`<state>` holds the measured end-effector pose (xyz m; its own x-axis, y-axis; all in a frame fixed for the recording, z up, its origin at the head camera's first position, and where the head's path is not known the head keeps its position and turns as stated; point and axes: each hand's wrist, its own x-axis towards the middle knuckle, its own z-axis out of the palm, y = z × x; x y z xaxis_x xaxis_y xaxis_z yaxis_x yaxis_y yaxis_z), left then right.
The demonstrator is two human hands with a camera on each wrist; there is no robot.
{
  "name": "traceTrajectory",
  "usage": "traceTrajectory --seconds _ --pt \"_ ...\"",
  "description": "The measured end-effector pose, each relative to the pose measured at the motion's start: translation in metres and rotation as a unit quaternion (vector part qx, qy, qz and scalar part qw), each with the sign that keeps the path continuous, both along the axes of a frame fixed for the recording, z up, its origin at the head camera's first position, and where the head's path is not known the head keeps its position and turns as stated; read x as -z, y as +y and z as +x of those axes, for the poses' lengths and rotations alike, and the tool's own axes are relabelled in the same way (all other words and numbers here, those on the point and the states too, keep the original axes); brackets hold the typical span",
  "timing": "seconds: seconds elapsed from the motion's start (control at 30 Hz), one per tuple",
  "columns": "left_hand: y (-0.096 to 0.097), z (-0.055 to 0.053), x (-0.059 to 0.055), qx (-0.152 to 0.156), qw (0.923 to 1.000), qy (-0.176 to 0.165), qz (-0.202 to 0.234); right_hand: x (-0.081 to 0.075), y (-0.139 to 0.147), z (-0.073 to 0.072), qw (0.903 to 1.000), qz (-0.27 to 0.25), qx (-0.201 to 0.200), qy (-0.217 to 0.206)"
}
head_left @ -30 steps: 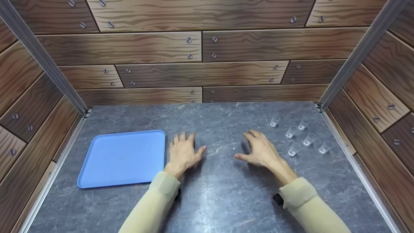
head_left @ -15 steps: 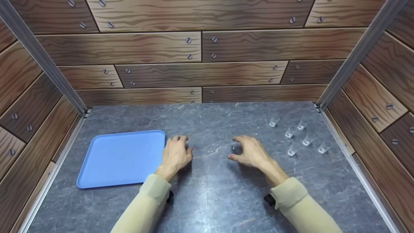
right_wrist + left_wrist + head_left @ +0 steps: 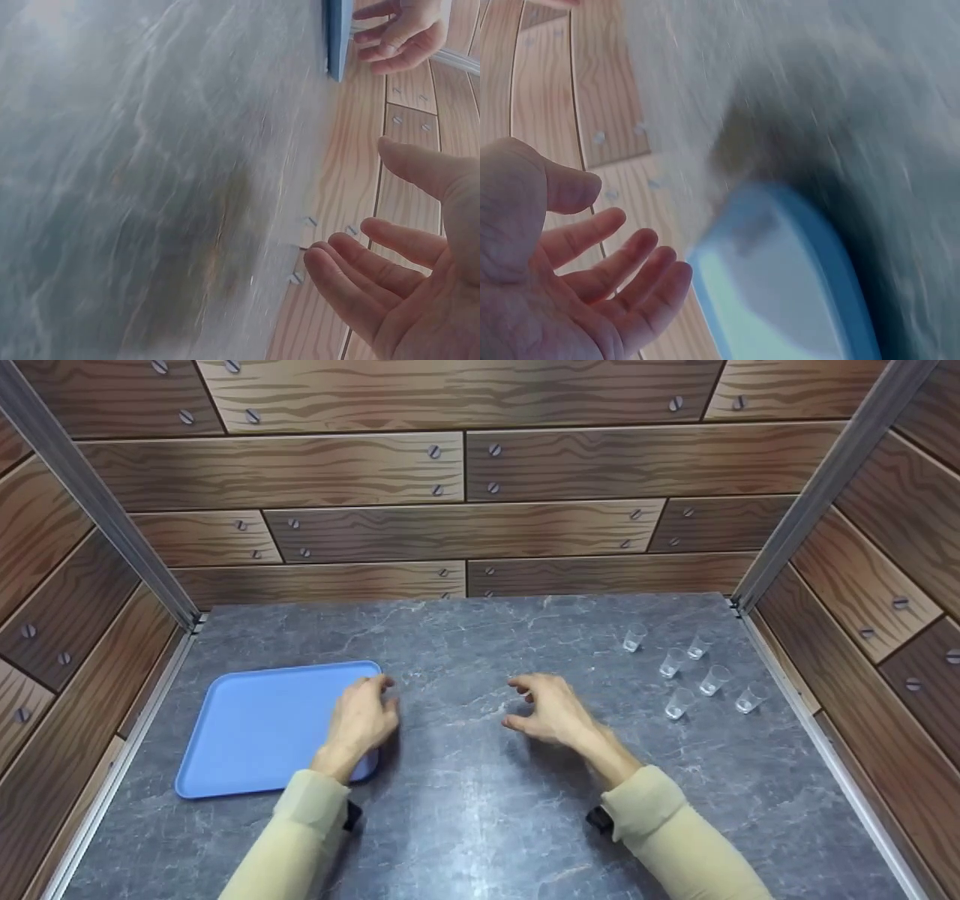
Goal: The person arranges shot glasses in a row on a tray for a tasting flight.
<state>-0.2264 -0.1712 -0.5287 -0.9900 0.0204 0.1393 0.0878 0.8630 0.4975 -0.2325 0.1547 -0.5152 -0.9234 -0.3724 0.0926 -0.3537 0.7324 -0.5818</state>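
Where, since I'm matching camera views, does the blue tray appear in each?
Head: blue tray left of centre, partly hidden by the left hand.
Left wrist: blue tray at the bottom, right of centre.
Right wrist: only a strip of blue tray, top edge, right of centre.
Shared landmark: the left hand, in all three.

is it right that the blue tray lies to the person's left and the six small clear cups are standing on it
Not quite: the six small clear cups stand on the table to the person's right, not on the tray, as the head view shows. The blue tray does lie to the left.
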Motion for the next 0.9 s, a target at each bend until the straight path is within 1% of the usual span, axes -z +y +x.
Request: traceTrajectory --seconds 0.1,0.2,0.33,0.53,0.67,0.9 --pt "-0.015 0.0 0.001 -0.004 1.0 0.006 0.001 0.0 -0.008 -0.001 0.9999 -0.008 0.0 -0.014" --pt "-0.028 0.001 0.002 -0.01 0.9999 0.011 0.004 0.001 -0.017 -0.002 0.9997 -0.014 -0.003 -0.019" --pt "-0.047 0.003 0.002 -0.017 0.9998 0.001 0.007 0.005 -0.031 -0.003 0.9991 -0.026 -0.007 -0.032" --pt "-0.081 0.008 0.003 -0.024 0.9996 -0.017 -0.003 0.011 -0.053 -0.004 0.9971 -0.048 -0.034 -0.048" --pt "-0.105 0.012 0.001 -0.026 0.9992 -0.027 -0.015 0.014 -0.069 -0.005 0.9953 -0.065 -0.046 -0.057" --pt "-0.147 0.014 -0.007 -0.022 0.9981 -0.043 -0.038 0.018 -0.1 -0.007 0.9894 -0.095 -0.06 -0.091"
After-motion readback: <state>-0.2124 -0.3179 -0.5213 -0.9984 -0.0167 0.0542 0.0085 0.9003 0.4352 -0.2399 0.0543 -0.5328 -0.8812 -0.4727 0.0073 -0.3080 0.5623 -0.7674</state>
